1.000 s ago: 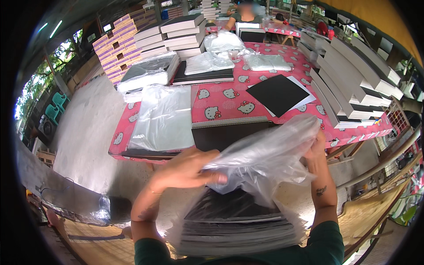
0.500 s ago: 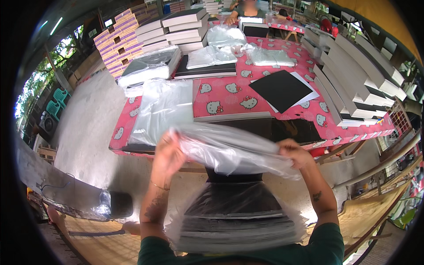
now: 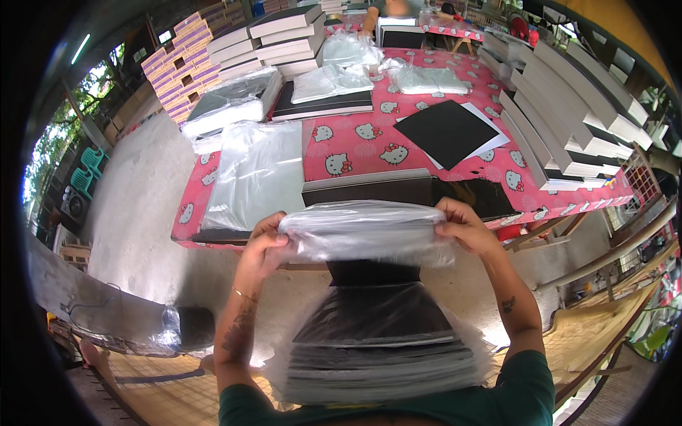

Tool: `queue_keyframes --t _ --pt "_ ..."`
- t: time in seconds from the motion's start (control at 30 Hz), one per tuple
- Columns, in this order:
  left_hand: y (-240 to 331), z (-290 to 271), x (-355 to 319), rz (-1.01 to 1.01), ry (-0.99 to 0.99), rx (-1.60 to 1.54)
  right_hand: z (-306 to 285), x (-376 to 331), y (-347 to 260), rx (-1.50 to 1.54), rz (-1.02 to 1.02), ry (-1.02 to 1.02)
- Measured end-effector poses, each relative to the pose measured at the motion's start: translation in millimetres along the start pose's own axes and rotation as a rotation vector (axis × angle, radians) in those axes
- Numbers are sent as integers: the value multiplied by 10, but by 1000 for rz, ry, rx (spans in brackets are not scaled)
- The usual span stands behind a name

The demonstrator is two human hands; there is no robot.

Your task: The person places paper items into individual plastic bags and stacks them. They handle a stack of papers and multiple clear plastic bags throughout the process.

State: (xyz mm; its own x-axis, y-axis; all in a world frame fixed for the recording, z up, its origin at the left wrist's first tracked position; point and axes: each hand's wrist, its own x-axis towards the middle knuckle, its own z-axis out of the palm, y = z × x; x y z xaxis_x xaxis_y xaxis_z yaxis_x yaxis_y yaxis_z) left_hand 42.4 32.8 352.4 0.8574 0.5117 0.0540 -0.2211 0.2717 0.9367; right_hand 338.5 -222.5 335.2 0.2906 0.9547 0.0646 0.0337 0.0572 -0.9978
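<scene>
Stretched between both hands is a clear plastic bag [image 3: 366, 228], held level over the table's near edge. My left hand [image 3: 266, 245] pinches its left end, thumb against fingers. Its right end is gripped by my right hand [image 3: 465, 226]. Below, close to my body, lies a stack of black sheets in clear plastic sleeves [image 3: 383, 348], their edges fanned out. Just beyond the bag, a black board with a pale raised edge [image 3: 369, 190] rests on the table. A pile of flat clear plastic bags [image 3: 259, 170] lies to the left of it.
The pink patterned table [image 3: 366, 153] carries a black sheet over white paper [image 3: 447, 133], wrapped bundles [image 3: 238, 99] and thick grey-black stacks [image 3: 568, 106] at right. Cartons [image 3: 185, 67] stand far left. Across the table, a person's arm [image 3: 369, 23] is visible.
The plastic bag, blurred and slanting before, is now level and pulled straighter between my hands. My right hand has shifted slightly up and left; the view has tilted a little.
</scene>
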Motion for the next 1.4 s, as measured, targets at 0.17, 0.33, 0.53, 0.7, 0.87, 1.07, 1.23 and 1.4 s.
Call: queue_keyframes --t 0.17,0.33,0.53,0.7,0.87,1.07,1.23,1.4 --pt "-432 236 324 264 405 282 161 289 61 -964 -436 463" --pt "-486 234 305 432 534 292 289 106 33 -887 -660 599" --pt "-92 -43 -59 -194 106 -69 35 -274 -137 201 246 146" --pt "-1125 -389 -284 -356 64 -482 94 -711 1281 848 564 196" --pt "-2898 -1420 -673 857 -185 1207 304 -746 2548 -198 377 322" --pt "-3386 -900 -269 -473 641 625 51 -688 3431 -650 484 646" --pt "-2447 -888 -105 229 788 1188 -119 -432 2672 -695 260 838" --pt "-655 -1212 469 501 593 1416 -270 -78 1007 -332 -331 832"
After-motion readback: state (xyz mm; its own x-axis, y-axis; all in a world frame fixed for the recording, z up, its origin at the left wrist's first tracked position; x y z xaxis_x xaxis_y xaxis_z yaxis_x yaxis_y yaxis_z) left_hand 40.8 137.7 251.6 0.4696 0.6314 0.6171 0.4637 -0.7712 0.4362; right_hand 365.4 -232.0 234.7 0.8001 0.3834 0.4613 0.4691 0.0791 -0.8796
